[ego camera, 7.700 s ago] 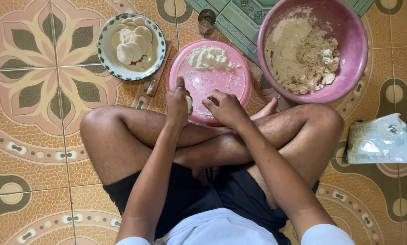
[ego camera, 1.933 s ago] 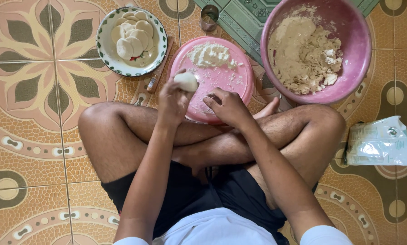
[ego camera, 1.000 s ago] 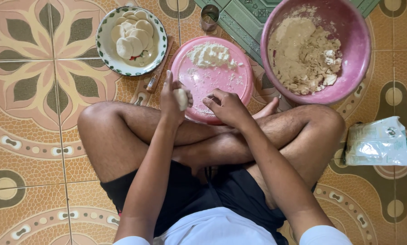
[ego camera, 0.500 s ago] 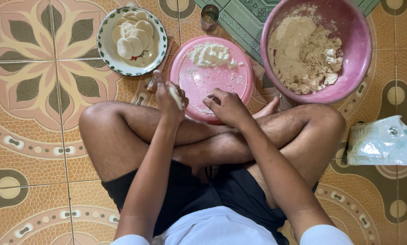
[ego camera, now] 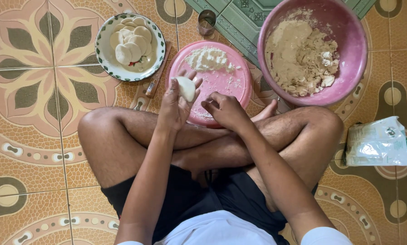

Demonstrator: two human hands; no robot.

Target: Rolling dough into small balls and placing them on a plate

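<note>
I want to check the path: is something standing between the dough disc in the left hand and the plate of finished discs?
Nothing visible. The left hand holds the dough disc above the pink tray; only bare floor and a stick lie toward the plate.

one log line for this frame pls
left hand: holds flat white dough disc | right hand: on round pink plastic tray, empty

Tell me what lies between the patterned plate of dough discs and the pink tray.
In the head view, a slim wooden stick lies on the tiles between the patterned plate and the pink tray, slanted along the tray's left edge.
</note>
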